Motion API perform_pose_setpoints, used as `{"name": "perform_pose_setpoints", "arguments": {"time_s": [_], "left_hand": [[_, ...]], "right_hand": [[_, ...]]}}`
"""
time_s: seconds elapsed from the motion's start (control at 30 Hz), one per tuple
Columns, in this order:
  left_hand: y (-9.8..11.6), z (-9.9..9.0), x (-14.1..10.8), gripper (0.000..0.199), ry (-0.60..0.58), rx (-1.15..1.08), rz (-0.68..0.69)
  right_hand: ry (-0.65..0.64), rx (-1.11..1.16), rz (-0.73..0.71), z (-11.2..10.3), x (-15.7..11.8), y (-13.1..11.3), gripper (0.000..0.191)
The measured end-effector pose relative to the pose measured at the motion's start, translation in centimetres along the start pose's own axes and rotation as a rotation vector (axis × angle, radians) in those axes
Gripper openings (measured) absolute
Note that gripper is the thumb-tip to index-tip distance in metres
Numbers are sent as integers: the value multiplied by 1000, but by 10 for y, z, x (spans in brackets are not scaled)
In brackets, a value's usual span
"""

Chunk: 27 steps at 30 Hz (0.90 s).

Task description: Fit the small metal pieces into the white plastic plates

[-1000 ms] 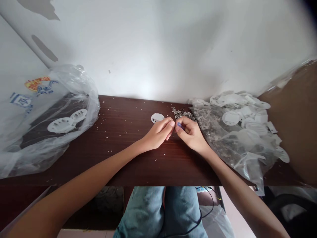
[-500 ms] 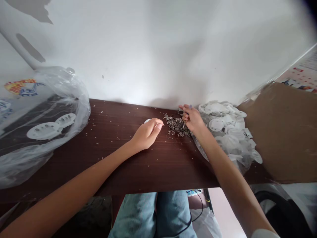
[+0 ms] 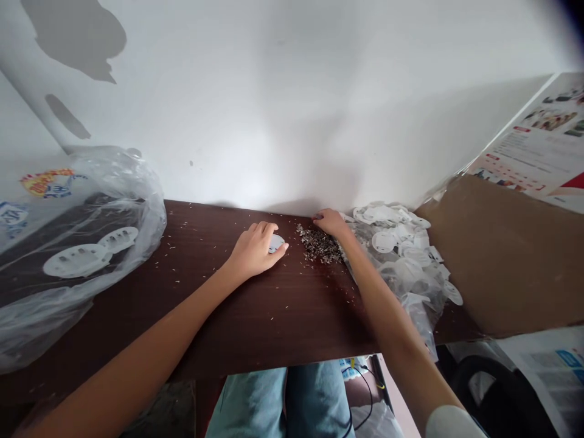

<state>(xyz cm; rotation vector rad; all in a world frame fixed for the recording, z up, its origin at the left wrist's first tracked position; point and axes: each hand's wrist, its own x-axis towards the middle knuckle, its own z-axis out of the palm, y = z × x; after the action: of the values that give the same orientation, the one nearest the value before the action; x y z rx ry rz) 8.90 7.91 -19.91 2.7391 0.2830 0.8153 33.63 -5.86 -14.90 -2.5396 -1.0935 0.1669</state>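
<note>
My left hand (image 3: 255,248) rests on the dark brown table with its thumb and fingers spread around a white disc-shaped plastic piece (image 3: 276,243). The disc shows between them, partly covered. My right hand (image 3: 329,222) is at the far side of a heap of tiny metal parts (image 3: 322,244). Its fingers are curled, and a small dark bluish bit shows at them, matching the slim tool with a bluish handle seen there before; most of it is hidden.
At the right, many white plastic discs (image 3: 384,241) lie piled on a clear bag beside a cardboard box (image 3: 511,261). An open clear plastic bag (image 3: 155,201) at the left holds two white pieces (image 3: 75,260). Tiny bits lie scattered over the table (image 3: 274,340); a white wall (image 3: 219,109) rises behind.
My left hand has opened from a closed grip, uncovering more of the white disc. My right hand has moved left and down toward the table, behind the heap. The view has shifted slightly.
</note>
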Motion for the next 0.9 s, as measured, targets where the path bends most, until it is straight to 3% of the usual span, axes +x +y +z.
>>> {"name": "perform_pose_setpoints", "arguments": {"time_s": [0.1,0.2,0.33,0.53,0.73,0.83,0.9], "left_hand": [[-9,5,1,46,-66,100,-14],[-11,9,0,43,-90,115,-7],[-7,9,1,41,-87,96,-13],[-4,6,2,36,0,-129,4],[6,7,-1,43,58,-336,57],[16,5,-1,45,-16,-517,-80],[23,4,1,46,-94,-783,-254]], "right_hand": [[-37,8,-32,0,-2,-8,18],[-88,27,-49,3,-6,-19,23],[-125,16,-90,15,-6,-34,14],[-67,-12,-87,25,-5,-39,10],[71,82,-95,18,-24,-24,7],[130,232,-105,13,-40,-17,10],[132,449,-104,12,-52,-15,13]]}}
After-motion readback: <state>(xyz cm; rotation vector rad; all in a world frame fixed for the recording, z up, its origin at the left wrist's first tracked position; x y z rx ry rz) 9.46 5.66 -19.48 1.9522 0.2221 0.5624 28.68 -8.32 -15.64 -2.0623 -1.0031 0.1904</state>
